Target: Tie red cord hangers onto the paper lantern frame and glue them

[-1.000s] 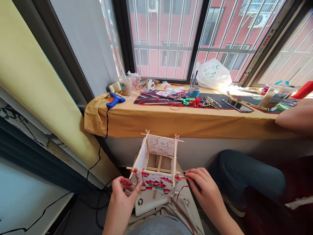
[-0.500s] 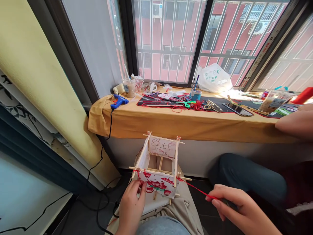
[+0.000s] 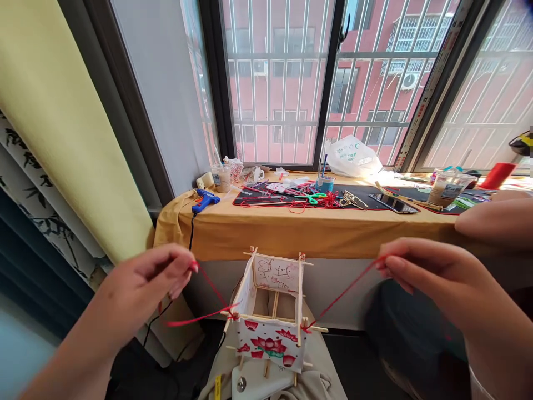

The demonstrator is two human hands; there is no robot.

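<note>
A box-shaped lantern (image 3: 268, 343) of thin wooden sticks and white painted panels rests on my lap. Red flowers cover its near panel, and black writing shows on the far inner one. My left hand (image 3: 152, 286), raised left of it, pinches a red string (image 3: 213, 286) that runs taut to the near left corner. A loose string end also sticks out leftward from that corner. On the other side my right hand (image 3: 433, 278) pinches another red string (image 3: 346, 290), stretched to the near right corner. Neither hand touches the wooden frame.
Ahead, a cloth-covered ledge (image 3: 291, 233) holds a blue glue gun (image 3: 205, 200), green scissors (image 3: 313, 198), a phone (image 3: 395, 203), drink cups and a white plastic bag (image 3: 352, 156). Another person's arm (image 3: 495, 219) lies at right, above their dark-trousered leg. The glue gun's cord hangs at left.
My left hand has left the lantern's near left corner and risen to the left, drawing string out. My right hand has moved up, its string still taut. The view has tilted upward.
</note>
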